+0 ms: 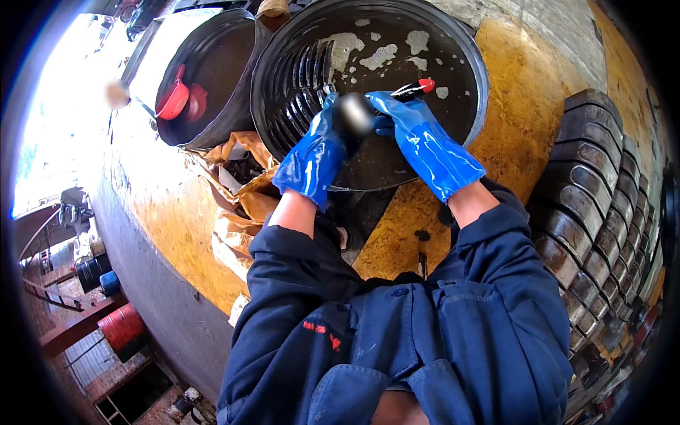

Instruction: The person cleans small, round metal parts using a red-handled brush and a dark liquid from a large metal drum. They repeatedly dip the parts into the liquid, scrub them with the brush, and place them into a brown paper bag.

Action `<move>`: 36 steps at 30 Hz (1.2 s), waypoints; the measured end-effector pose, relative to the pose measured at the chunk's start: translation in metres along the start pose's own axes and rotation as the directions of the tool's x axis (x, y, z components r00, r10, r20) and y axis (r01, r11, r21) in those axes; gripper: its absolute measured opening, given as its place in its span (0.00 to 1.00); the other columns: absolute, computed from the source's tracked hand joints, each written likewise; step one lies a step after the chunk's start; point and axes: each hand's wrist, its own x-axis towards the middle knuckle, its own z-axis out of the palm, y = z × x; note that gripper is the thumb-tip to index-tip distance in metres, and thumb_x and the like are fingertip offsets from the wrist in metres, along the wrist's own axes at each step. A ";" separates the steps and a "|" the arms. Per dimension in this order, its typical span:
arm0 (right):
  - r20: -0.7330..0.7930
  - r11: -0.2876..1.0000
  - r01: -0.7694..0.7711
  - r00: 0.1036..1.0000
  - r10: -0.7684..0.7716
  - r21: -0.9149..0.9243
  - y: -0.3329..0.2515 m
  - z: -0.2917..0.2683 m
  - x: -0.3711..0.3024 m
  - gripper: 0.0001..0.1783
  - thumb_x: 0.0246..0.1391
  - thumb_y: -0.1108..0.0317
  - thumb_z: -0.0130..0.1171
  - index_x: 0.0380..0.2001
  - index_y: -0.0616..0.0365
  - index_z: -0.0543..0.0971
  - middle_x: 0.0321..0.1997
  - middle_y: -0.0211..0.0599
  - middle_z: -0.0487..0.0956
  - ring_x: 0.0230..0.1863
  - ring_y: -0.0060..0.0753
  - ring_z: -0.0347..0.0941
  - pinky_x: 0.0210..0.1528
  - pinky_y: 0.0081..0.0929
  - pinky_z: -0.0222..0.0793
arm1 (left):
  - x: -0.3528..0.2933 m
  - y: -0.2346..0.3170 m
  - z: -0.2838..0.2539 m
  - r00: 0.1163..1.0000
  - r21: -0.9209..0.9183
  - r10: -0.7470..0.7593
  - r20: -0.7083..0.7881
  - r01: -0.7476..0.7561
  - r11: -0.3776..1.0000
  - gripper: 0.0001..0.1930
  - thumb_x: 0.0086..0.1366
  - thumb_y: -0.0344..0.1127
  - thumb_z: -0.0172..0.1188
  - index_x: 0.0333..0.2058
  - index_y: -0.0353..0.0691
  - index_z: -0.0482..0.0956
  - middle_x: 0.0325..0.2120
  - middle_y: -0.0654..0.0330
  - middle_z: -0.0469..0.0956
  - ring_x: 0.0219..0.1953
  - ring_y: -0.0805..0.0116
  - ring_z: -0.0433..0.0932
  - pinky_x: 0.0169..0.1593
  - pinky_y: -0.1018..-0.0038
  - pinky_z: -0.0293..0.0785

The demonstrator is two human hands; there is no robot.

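Observation:
Both my hands wear long blue rubber gloves and are over a large round metal tub (484,92) of dark, murky water with foam patches. My left hand (315,152) is closed on the left side of a roundish grey-white piece (354,115), whose kind is blurred out. On its other side is my right hand (421,134), closed, with a slim black tool with a red end (418,87) sticking out above its fingers. The tool's working end is not clear. Left of my hands, a row of dark, wet, curved ribs (290,88) lines the tub.
A second metal drum (241,106) with brownish liquid and a red plastic scoop (173,95) stands at the left. Torn brown paper (237,212) with dark pieces inside lies beside it. Stacked dark metal blocks (581,184) rise on the right. A red drum (126,329) lies far left.

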 end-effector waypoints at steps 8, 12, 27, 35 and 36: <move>-0.312 0.552 -0.175 0.936 -0.164 -0.815 0.005 -0.045 0.030 0.22 0.61 0.49 0.55 0.39 0.57 0.85 0.40 0.50 0.85 0.45 0.48 0.83 0.52 0.39 0.75 | 0.002 0.002 0.005 0.999 -0.028 -0.027 0.041 0.028 0.999 0.25 0.72 0.54 0.53 0.58 0.42 0.74 0.46 0.45 0.79 0.45 0.45 0.80 0.47 0.50 0.81; -0.216 0.373 -0.254 0.966 0.140 -0.892 -0.016 -0.023 0.009 0.22 0.59 0.46 0.55 0.40 0.51 0.85 0.38 0.40 0.86 0.41 0.40 0.82 0.50 0.36 0.73 | -0.008 0.005 -0.024 0.999 -0.104 0.019 0.037 -0.015 0.994 0.27 0.73 0.56 0.53 0.59 0.42 0.73 0.48 0.44 0.79 0.47 0.43 0.81 0.49 0.48 0.82; 0.190 0.578 0.387 0.909 -0.371 -0.718 -0.024 -0.023 0.006 0.10 0.64 0.64 0.58 0.43 0.55 0.84 0.31 0.31 0.84 0.35 0.24 0.79 0.43 0.25 0.76 | -0.034 0.005 0.023 0.982 0.072 -0.026 -0.188 0.040 0.997 0.17 0.74 0.45 0.53 0.54 0.44 0.80 0.50 0.54 0.83 0.51 0.52 0.81 0.55 0.45 0.77; 0.541 0.564 0.660 0.743 -0.393 -0.496 -0.027 0.018 -0.018 0.12 0.61 0.61 0.62 0.45 0.52 0.85 0.40 0.39 0.86 0.40 0.36 0.83 0.46 0.31 0.78 | -0.031 0.004 -0.012 0.959 -0.056 0.013 -0.283 -0.030 0.998 0.26 0.71 0.59 0.55 0.55 0.45 0.79 0.50 0.53 0.83 0.51 0.49 0.81 0.56 0.42 0.76; 0.522 0.458 0.678 0.735 -0.432 -0.576 -0.025 0.022 -0.018 0.11 0.60 0.61 0.62 0.44 0.48 0.85 0.39 0.40 0.86 0.40 0.43 0.84 0.45 0.33 0.78 | -0.037 0.005 -0.012 0.952 -0.062 0.014 -0.306 -0.034 0.998 0.27 0.71 0.60 0.55 0.55 0.45 0.79 0.50 0.53 0.83 0.51 0.48 0.81 0.57 0.42 0.76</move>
